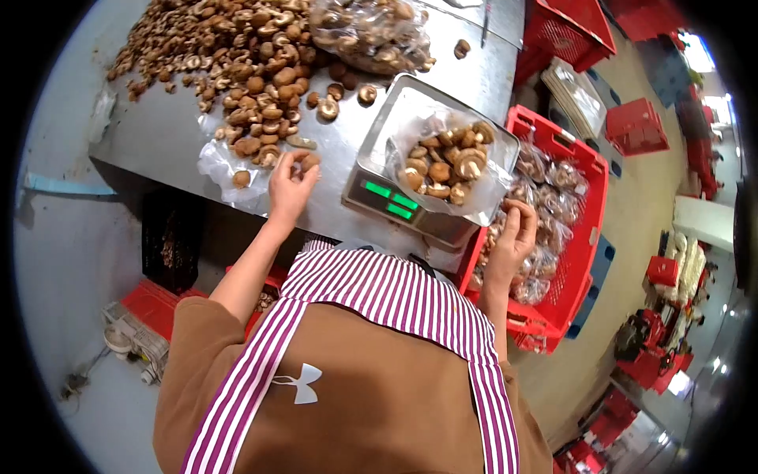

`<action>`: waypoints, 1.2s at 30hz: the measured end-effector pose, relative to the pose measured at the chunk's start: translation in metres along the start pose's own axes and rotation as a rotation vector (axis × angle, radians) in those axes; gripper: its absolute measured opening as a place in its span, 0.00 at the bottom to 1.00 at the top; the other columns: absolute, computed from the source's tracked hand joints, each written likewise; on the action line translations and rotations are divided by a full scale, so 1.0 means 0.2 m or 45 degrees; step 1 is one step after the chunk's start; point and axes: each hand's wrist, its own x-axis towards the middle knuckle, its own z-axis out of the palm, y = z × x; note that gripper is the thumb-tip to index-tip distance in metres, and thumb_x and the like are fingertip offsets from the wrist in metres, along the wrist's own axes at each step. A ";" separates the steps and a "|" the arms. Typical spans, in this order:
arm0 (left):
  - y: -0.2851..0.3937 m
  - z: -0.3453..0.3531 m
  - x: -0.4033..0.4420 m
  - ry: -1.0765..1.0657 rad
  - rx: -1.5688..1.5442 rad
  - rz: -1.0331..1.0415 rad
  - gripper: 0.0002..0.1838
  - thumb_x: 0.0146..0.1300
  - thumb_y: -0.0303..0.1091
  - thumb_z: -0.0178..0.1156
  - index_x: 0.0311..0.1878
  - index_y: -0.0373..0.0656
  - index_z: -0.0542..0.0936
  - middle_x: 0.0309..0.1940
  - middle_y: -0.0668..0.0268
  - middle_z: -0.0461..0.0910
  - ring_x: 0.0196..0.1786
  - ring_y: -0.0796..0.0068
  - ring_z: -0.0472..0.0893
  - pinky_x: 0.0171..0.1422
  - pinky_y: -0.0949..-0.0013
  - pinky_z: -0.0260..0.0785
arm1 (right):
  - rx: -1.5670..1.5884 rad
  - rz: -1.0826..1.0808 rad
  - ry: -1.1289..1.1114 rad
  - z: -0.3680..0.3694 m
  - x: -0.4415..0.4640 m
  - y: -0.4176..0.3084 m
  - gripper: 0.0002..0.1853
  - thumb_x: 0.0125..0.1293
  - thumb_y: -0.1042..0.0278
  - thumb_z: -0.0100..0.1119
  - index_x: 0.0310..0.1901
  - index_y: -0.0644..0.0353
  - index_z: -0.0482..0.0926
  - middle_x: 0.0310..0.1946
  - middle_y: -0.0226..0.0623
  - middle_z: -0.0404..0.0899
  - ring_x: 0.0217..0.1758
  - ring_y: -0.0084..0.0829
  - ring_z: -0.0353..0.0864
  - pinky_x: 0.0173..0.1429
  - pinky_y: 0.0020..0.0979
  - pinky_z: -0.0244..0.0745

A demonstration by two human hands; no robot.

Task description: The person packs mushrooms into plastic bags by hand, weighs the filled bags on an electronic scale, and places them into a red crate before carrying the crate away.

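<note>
My left hand (290, 193) is closed around a brown mushroom (309, 162) at the front edge of the mushroom pile (253, 87). At the right, my right hand (512, 237) pinches the rim of a clear plastic bag (479, 204). The bag lies open on a scale (371, 162) and has several mushrooms (454, 162) in it. Green digits glow on the scale's display (389, 200), too blurred to read. Beside my left hand lies a crumpled plastic bag (217, 164) with a mushroom on it.
A filled bag of mushrooms (371, 35) sits behind the scale on the metal table (332, 209). Just right of the table, a red crate (588, 237) holds several bagged portions. More red crates (636, 126) stand on the floor, and a dark crate (170, 237) is under the table.
</note>
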 end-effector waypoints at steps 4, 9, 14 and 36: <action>0.51 0.15 -0.06 -0.211 -0.006 0.641 0.19 0.59 0.30 0.66 0.54 0.42 0.78 0.49 0.67 0.75 0.40 0.82 0.75 0.38 0.77 0.66 | 0.028 0.015 0.000 -0.02 -0.03 0.05 0.07 0.74 0.75 0.50 0.47 0.65 0.77 0.45 0.33 0.75 0.48 0.24 0.73 0.55 0.27 0.70; 0.77 0.28 0.02 -0.197 -0.033 0.732 0.25 0.57 0.38 0.69 0.58 0.46 0.76 0.53 0.64 0.73 0.41 0.76 0.76 0.37 0.75 0.69 | 0.001 -0.025 0.025 0.01 -0.05 0.01 0.09 0.71 0.74 0.53 0.49 0.65 0.76 0.48 0.36 0.75 0.49 0.27 0.74 0.57 0.29 0.70; 0.67 0.28 0.10 -0.133 0.054 0.531 0.27 0.57 0.36 0.70 0.61 0.43 0.75 0.54 0.65 0.73 0.42 0.78 0.76 0.40 0.75 0.67 | -0.159 -0.086 -0.017 0.00 -0.11 0.03 0.20 0.65 0.72 0.61 0.58 0.65 0.72 0.56 0.42 0.72 0.61 0.36 0.72 0.65 0.36 0.67; 0.60 0.26 0.16 -0.572 -0.659 0.050 0.09 0.68 0.31 0.56 0.42 0.36 0.82 0.33 0.64 0.84 0.39 0.76 0.82 0.51 0.71 0.73 | 0.395 0.132 -0.108 0.04 0.13 -0.04 0.08 0.72 0.73 0.53 0.47 0.64 0.79 0.41 0.32 0.82 0.44 0.21 0.78 0.51 0.26 0.72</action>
